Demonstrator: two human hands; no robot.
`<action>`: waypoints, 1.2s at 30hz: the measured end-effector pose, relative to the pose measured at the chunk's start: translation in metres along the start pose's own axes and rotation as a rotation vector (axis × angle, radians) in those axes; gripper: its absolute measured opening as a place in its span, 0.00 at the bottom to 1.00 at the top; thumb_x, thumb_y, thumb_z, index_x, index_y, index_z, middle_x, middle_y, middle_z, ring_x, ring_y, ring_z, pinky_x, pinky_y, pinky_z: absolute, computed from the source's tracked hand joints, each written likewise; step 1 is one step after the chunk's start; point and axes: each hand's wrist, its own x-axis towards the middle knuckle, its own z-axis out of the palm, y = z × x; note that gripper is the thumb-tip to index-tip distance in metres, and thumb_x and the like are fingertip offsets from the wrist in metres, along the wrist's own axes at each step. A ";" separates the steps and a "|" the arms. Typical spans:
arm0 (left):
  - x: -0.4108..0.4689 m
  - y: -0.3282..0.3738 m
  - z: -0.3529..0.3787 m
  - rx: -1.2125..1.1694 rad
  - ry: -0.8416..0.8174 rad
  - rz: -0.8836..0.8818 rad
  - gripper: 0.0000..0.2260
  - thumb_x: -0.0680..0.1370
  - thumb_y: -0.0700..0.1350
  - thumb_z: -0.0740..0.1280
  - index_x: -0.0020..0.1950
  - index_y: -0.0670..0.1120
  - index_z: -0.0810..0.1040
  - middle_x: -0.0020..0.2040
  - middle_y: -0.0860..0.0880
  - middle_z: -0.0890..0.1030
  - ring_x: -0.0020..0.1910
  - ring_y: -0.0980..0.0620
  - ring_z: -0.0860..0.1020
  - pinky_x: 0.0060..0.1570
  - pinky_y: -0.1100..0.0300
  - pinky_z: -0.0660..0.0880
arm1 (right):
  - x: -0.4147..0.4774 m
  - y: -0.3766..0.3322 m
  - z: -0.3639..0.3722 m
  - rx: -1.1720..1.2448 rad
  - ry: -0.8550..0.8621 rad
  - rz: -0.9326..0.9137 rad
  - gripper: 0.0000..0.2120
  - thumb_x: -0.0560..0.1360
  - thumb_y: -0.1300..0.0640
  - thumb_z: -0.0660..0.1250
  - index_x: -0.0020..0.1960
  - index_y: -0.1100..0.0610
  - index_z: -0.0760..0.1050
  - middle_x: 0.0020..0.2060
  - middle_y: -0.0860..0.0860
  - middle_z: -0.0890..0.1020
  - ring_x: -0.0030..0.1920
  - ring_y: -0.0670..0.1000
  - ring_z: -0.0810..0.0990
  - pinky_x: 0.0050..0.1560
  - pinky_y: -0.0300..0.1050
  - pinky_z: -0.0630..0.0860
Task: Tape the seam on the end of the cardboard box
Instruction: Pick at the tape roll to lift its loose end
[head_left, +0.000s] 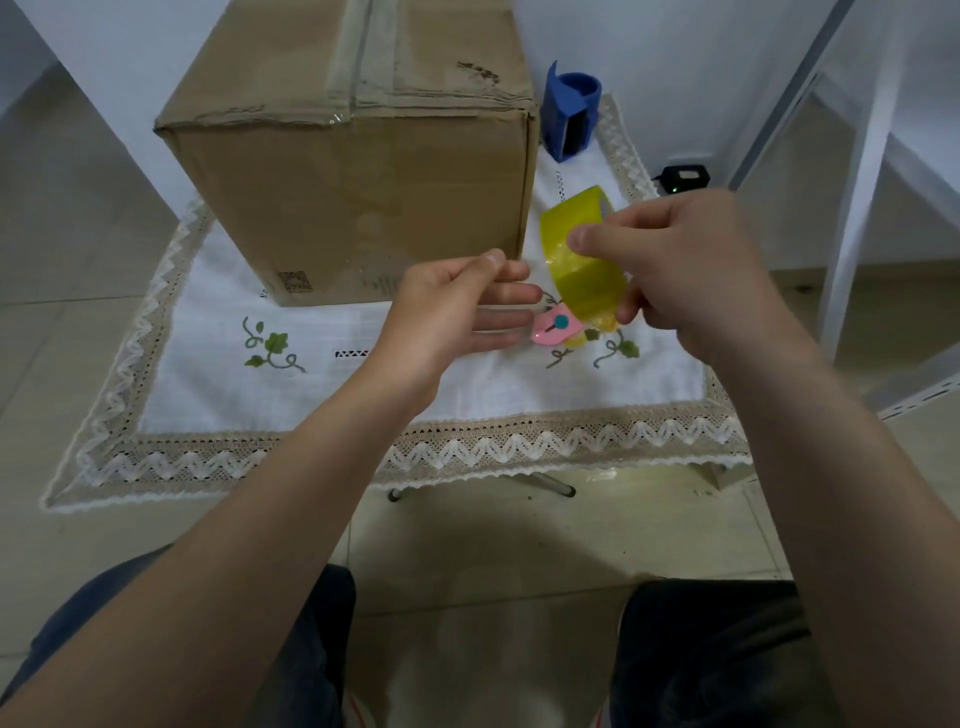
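Sitting close to the low table, the person shows dark trouser legs (291, 649) at the bottom of the view, with both bare forearms reaching forward over a white embroidered tablecloth (322, 405) edged in zigzag lace. The right hand (691, 270) is closed around a roll of yellow-tinted packing tape (576, 260), held up on edge above the cloth; its thumb presses on the roll's outer face while the other fingers wrap behind and under it. The left hand (457, 306) sits just beside the roll, to its left, with thumb and forefinger pinched together and the remaining fingers stretched loosely toward the tape. Whether a tape end lies between those pinched fingertips cannot be told. Just below the roll, between the two hands, a small pink utility knife (553, 327) with a teal slider lies on the cloth.

Beyond the left hand stands the cardboard box (363, 187), upright on the cloth, its near face plain and its top flaps already showing a strip of clear tape along the centre seam. Farther off, past the right hand and beside the box's right corner, a blue tape dispenser (569, 111) stands on the cloth. A small black device (683, 179) with a green light lies behind it near the wall.
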 end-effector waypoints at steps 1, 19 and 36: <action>0.002 -0.001 0.000 0.011 0.021 -0.004 0.13 0.87 0.46 0.61 0.54 0.45 0.84 0.48 0.45 0.90 0.48 0.44 0.89 0.49 0.51 0.86 | 0.003 0.002 -0.004 -0.041 0.025 -0.030 0.11 0.73 0.53 0.80 0.43 0.61 0.84 0.29 0.54 0.77 0.18 0.49 0.77 0.20 0.35 0.61; 0.015 -0.010 0.006 0.188 0.092 -0.028 0.09 0.84 0.43 0.62 0.56 0.50 0.81 0.47 0.53 0.88 0.49 0.49 0.85 0.48 0.58 0.77 | 0.053 0.062 0.016 -0.663 0.153 -0.272 0.12 0.77 0.55 0.75 0.60 0.55 0.86 0.57 0.56 0.87 0.61 0.58 0.83 0.64 0.54 0.78; 0.010 -0.009 0.006 0.313 0.021 -0.079 0.10 0.85 0.44 0.62 0.63 0.48 0.81 0.50 0.52 0.88 0.53 0.53 0.86 0.44 0.63 0.73 | 0.042 0.050 0.017 -0.730 -0.322 -0.137 0.08 0.71 0.49 0.81 0.46 0.46 0.84 0.42 0.46 0.82 0.46 0.52 0.84 0.43 0.47 0.80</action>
